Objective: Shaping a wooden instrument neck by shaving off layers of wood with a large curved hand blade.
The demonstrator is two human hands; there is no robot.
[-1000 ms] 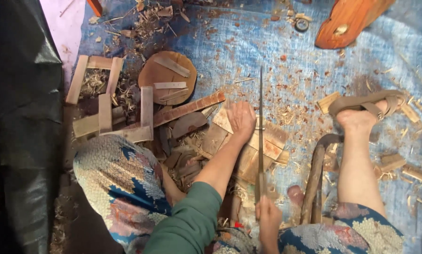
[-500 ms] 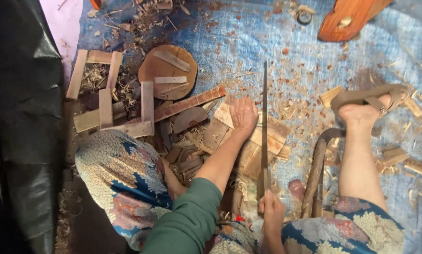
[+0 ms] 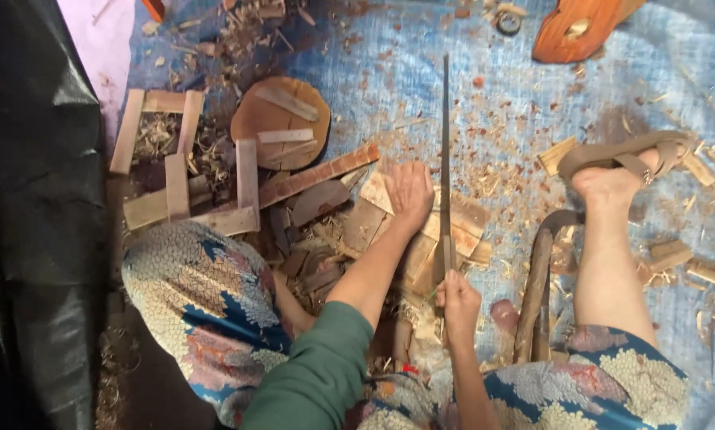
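- We sit on a wide blue woven tarpaulin (image 3: 421,72) strewn with chips and shavings; loose scraps under the work could let it rock, so we judge it best to press straight down.
- The pale flat wooden board (image 3: 453,231) lies on the tarpaulin between our knees, on top of other offcuts, under our left palm.
- The long thin metal saw blade (image 3: 445,151) runs away from us, just beside the left hand; long, level strokes should keep it true.
- Our left hand (image 3: 409,195) lies flat, fingers pressed together, touching the board and near the blade, so we keep the fingertips clear of it.
- Our right hand (image 3: 457,306) is curled tight round the saw's handle end.
- A round brown wooden disc (image 3: 282,119) and short plank offcuts (image 3: 178,171) crowd the left; our sandalled foot (image 3: 620,171) lies to the right.
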